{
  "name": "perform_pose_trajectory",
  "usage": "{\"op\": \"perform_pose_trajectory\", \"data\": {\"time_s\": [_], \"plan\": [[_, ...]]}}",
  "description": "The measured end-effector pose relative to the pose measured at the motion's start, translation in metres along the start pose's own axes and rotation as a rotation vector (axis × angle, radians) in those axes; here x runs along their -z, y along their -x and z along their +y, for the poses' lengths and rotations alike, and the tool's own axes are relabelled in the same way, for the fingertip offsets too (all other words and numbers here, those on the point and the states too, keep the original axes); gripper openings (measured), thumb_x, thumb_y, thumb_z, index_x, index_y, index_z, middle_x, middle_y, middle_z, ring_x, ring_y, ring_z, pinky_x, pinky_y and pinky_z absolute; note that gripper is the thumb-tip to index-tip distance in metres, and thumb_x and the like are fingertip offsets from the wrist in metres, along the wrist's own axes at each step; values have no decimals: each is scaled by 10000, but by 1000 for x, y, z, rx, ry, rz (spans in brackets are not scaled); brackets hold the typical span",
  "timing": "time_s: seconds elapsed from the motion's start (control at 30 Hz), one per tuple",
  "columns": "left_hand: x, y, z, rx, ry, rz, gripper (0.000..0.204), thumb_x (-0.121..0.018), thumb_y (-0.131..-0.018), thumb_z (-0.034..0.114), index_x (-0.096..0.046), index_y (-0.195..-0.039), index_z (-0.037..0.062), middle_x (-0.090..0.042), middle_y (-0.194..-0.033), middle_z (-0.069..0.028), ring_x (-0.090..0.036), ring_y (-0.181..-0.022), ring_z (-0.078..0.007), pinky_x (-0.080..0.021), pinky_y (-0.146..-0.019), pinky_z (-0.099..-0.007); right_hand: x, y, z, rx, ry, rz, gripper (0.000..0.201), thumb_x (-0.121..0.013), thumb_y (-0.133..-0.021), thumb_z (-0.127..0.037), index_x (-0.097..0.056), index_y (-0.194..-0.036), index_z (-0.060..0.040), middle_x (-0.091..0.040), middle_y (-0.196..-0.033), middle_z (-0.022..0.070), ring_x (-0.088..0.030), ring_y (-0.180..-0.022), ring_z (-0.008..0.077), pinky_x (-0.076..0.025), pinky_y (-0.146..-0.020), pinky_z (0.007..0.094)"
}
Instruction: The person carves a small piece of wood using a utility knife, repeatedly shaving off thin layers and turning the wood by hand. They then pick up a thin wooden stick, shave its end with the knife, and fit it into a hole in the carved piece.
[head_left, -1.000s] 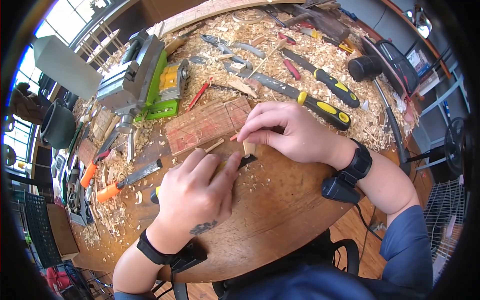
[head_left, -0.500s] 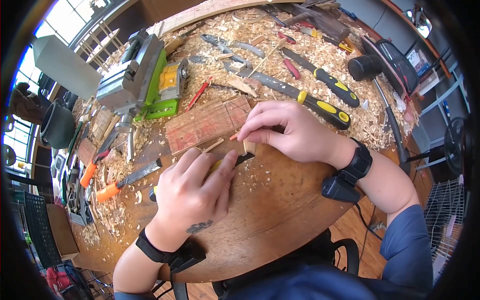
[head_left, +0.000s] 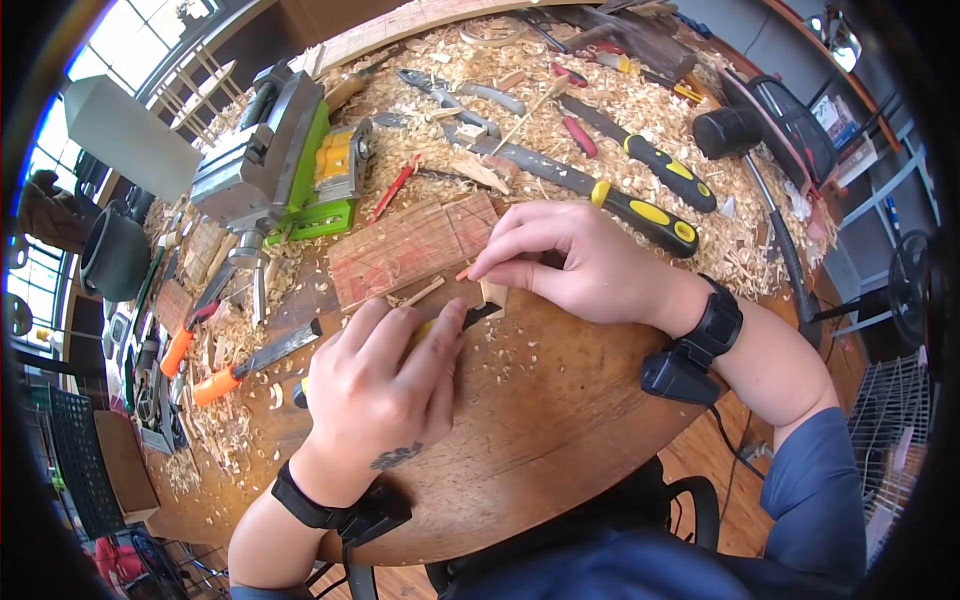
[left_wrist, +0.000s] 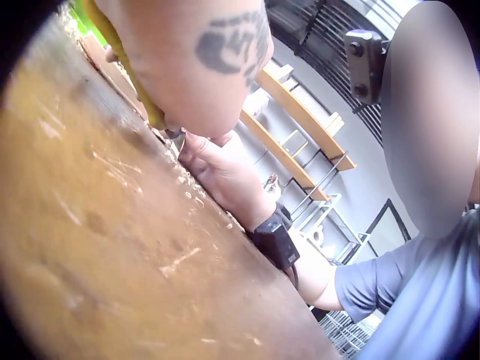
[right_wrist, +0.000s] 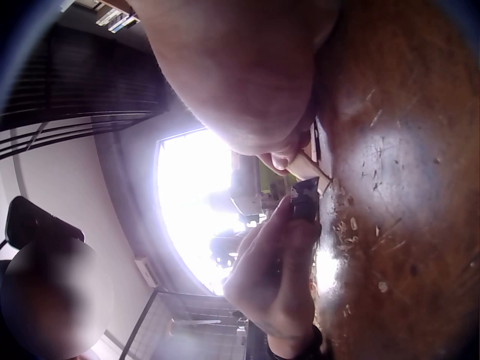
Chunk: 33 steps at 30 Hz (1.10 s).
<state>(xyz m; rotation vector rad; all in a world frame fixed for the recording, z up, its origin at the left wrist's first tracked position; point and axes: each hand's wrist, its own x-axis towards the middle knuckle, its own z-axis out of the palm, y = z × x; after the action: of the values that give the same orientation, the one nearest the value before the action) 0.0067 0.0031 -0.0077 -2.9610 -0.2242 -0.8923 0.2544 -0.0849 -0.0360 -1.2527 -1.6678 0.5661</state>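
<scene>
My left hand (head_left: 375, 370) grips a yellow-handled utility knife, its dark blade (head_left: 484, 313) pointing right toward the other hand. In the left wrist view the yellow handle (left_wrist: 133, 67) runs along the palm side. The fingertips of my right hand (head_left: 575, 265) pinch a small pale piece of wood (head_left: 494, 293), held tilted low over the tabletop. A short orange-red tip (head_left: 465, 274) shows just beyond those fingertips. In the right wrist view the blade (right_wrist: 305, 191) lies right at the lower end of the wood piece (right_wrist: 306, 166).
A reddish board (head_left: 400, 255) lies just beyond the hands, with a thin wood stick (head_left: 424, 292) near it. Behind stand a green-and-grey vise (head_left: 290, 160) and saws with black-and-yellow handles (head_left: 655, 218) among shavings. An orange-handled chisel (head_left: 218, 384) lies left; a mallet (head_left: 728, 133) is back right.
My left hand has drawn slightly left, taking the knife with it. The right hand keeps nearly the same place and still pinches the wood piece.
</scene>
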Motion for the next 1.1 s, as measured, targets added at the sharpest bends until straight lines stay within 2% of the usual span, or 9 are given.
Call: {"op": "perform_pose_trajectory", "data": {"time_s": [0.33, 0.4, 0.53, 0.6, 0.83, 0.97, 1.03, 1.1], "plan": [[-4, -3, 6, -4, 25, -57, 349, -785, -808, 93, -824, -1155, 74, -557, -785, -17, -597, -711, -190, -509, -550, -322, -1, 0, 1, 8, 12, 7, 123, -804, -966, -119, -841, -1072, -69, -782, -996, 107, -738, -889, 257, -576, -795, 352], [0, -3, 9, 43, 42, -106, 405, -826, -785, 52, -822, -1189, 79, -684, -870, -48, -628, -718, -237, -530, -582, -366, -1, 1, 0, 0, 11, 2, 121, -805, -966, -120, -842, -1070, -69, -781, -995, 107, -736, -883, 254, -575, -789, 351], [-1, -1, 5, 42, 56, -81, 404, -826, -783, 51, -823, -1186, 77, -682, -869, -53, -628, -718, -241, -527, -584, -367, -1, 0, 0, 1, 9, 5, 117, -808, -966, -123, -845, -1065, -73, -779, -990, 104, -732, -871, 242, -571, -772, 347], [-3, -2, 1, -3, 16, -2, 363, -793, -784, 90, -824, -1145, 74, -584, -803, -16, -592, -702, -189, -510, -546, -326, -2, 1, 2, 12, 5, 15, 117, -809, -966, -126, -846, -1065, -74, -777, -984, 102, -726, -856, 235, -567, -764, 345], [-4, -4, 3, -20, 8, -46, 361, -780, -797, 94, -821, -1156, 72, -584, -801, -10, -582, -690, -186, -501, -539, -326, -3, 1, 4, 36, 7, 19, 125, -813, -965, -133, -845, -1068, -71, -763, -956, 91, -679, -778, 206, -544, -722, 331], [-4, -4, 4, -27, 2, -65, 370, -778, -796, 91, -818, -1162, 69, -594, -806, -13, -584, -688, -187, -503, -541, -326, -1, 1, 1, -10, 7, 1, 119, -806, -967, -127, -843, -1065, -69, -768, -971, 99, -707, -818, 227, -560, -751, 341], [-2, -4, 2, -27, 6, -62, 376, -781, -789, 81, -817, -1162, 64, -612, -816, -17, -586, -684, -191, -504, -543, -327, -2, 0, 3, 41, -2, 21, 115, -795, -967, -112, -838, -1063, -66, -774, -989, 109, -734, -879, 258, -577, -802, 357], [-2, -3, -3, -46, 71, 54, 407, -796, -761, 56, -819, -1167, 49, -651, -843, -39, -603, -680, -206, -509, -551, -327, 0, 0, 1, 27, -2, 12, 115, -790, -966, -105, -836, -1064, -66, -776, -994, 112, -741, -906, 271, -580, -825, 364]]}}
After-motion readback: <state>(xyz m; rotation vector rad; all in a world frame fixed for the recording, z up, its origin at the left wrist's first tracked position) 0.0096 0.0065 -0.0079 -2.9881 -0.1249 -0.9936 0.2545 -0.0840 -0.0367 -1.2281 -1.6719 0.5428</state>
